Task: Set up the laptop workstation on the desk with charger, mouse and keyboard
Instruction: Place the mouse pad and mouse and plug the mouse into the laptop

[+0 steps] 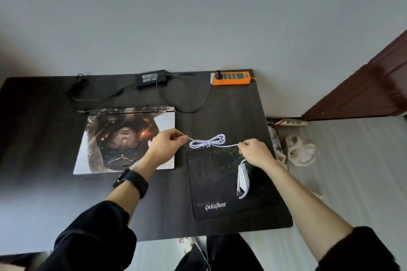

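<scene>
The step in hand looks like undoing the bundled mouse cable [208,141]. To do it well, I'd say draw the two ends apart gently and evenly, so the loops slip free rather than cinch into a knot. The slack should stay low enough that the mouse [242,179] isn't dragged off the mouse pad [211,185].

The left hand [166,145] pinches one end of the white braided cable, its fingers [177,136] curled round it. The right hand [255,152] pinches the other side the same way. The looped bundle hangs between the two hands, over the pad's far edge. The mouse lies on the pad's right side, just beneath the right wrist. The closed laptop [110,145] rests on the tabletop [44,116] under the left hand.
</scene>
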Demonstrator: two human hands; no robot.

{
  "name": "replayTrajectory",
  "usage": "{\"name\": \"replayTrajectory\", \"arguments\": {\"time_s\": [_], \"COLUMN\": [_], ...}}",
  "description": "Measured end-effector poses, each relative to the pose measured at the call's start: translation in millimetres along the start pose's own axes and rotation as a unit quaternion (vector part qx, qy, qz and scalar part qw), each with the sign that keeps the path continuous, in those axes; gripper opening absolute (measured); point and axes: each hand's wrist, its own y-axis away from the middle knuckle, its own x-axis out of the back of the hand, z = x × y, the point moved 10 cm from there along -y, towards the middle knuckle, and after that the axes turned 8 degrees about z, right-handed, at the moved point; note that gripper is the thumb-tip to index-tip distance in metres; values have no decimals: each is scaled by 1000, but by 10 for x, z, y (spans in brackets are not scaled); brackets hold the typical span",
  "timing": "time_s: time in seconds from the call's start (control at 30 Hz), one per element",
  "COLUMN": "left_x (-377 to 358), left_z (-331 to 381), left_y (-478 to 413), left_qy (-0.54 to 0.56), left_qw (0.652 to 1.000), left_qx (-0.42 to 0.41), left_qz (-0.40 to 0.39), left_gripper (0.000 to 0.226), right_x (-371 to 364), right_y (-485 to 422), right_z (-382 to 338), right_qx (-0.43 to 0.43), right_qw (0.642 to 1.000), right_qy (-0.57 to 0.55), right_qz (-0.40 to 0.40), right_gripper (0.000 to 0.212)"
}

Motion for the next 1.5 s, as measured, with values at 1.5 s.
{"name": "replayTrajectory", "arguments": {"time_s": [1.5], "left_x": [-858], "left_z": [-107], "left_y": [-73], "left_qy": [-48], "left_qw": [995], "left_qx": [45], "left_qz": [-79], "left_gripper": [9], "right_x": [-1686], "right_y": [1115], "right_z": [2051], "right_qx": [-491], "right_qw": [806], "right_qy": [-330], "right_qz": [39], "right_gripper": [50]}}
